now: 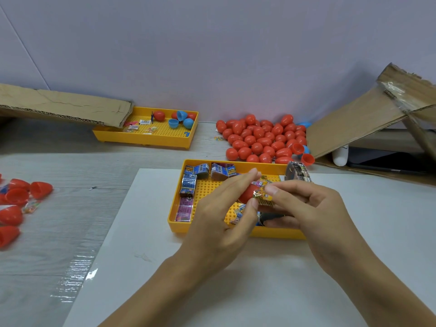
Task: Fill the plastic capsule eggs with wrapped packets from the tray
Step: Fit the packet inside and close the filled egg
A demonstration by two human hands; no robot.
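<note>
Head view: over the yellow tray (173, 217) a red egg half (245, 193) is gripped between thumb and fingers of the left hand (221, 208), while a yellow wrapped packet (263, 197) is pinched at its mouth by the right hand (306, 204)

One head-worn camera looks forward and down, close over the tray (175, 218).

packets (188, 182) in tray (173, 208), eggs (259, 138) behind

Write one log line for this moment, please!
left hand: holds red plastic egg half | right hand: pinches yellow wrapped packet | step: filling
</note>
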